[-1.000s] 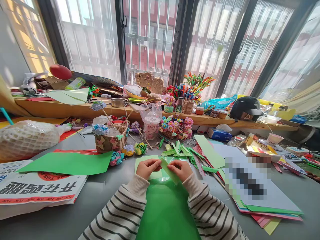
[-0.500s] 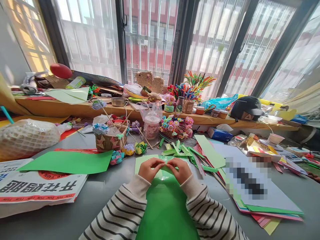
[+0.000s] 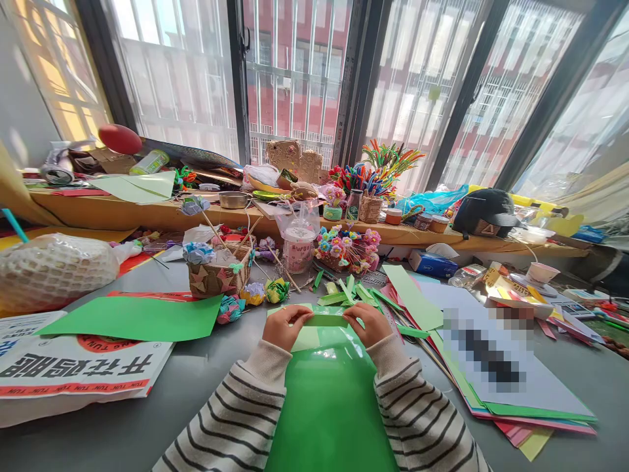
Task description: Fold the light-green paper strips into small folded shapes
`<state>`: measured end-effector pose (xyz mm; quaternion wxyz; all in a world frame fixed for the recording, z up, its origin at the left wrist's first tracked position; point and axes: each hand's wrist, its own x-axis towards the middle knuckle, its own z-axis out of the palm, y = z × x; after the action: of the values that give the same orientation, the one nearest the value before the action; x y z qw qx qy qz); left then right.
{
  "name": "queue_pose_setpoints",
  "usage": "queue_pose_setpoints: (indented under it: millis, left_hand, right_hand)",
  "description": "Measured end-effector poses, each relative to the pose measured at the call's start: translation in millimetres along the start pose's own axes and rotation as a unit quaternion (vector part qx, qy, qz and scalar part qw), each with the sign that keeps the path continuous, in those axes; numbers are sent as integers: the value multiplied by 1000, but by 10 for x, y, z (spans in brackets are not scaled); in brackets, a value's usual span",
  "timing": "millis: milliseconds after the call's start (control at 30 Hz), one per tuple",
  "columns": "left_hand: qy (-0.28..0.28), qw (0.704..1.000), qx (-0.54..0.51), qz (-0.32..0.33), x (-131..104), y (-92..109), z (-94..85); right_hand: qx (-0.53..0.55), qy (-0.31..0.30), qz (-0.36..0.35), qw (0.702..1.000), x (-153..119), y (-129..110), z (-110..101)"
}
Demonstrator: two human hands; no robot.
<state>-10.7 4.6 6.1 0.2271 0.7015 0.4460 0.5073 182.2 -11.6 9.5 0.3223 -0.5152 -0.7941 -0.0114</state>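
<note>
A short green paper strip (image 3: pixel 327 320) is stretched level between my two hands. My left hand (image 3: pixel 287 326) pinches its left end between thumb and fingers, and my right hand (image 3: pixel 367 324) pinches the right end. Beneath them lies a shiny green sheet (image 3: pixel 334 406) that runs toward me between my forearms. A pale green paper piece (image 3: pixel 305 338) rests near my left hand, partly covered by it. Just beyond my hands is a loose pile of cut green strips (image 3: pixel 351 288).
On the left, a green sheet (image 3: pixel 132 318) overlaps a printed white bag (image 3: pixel 83 373). Behind stand a basket with paper flowers (image 3: pixel 219 278) and a lidded cup (image 3: pixel 298 249). Stacked coloured paper (image 3: pixel 540 380) lies at the right, a blue tissue box (image 3: pixel 432 263) behind it.
My hands have moved apart from their nearly touching fingertips, left hand leftward and right hand rightward. The green strip now shows between them.
</note>
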Motion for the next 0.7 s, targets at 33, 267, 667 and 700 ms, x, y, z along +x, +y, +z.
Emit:
queue_pose_setpoints:
  millis: [33,267,667,700]
  left_hand:
    - [6,1000,0,-4,2,-2,-5]
    - [3,999,30,35,-18,32,3]
    - [-21,994,86,68,1,21,-28]
    - [13,992,103,66,5,15,-39]
  right_hand:
    - [-7,0,5,1000,-6,42,-14]
    - [29,101,52,993,-22,57,-11]
    - [37,13,15,999,11,-254,64]
    - [24,16,20,999,8,-234,61]
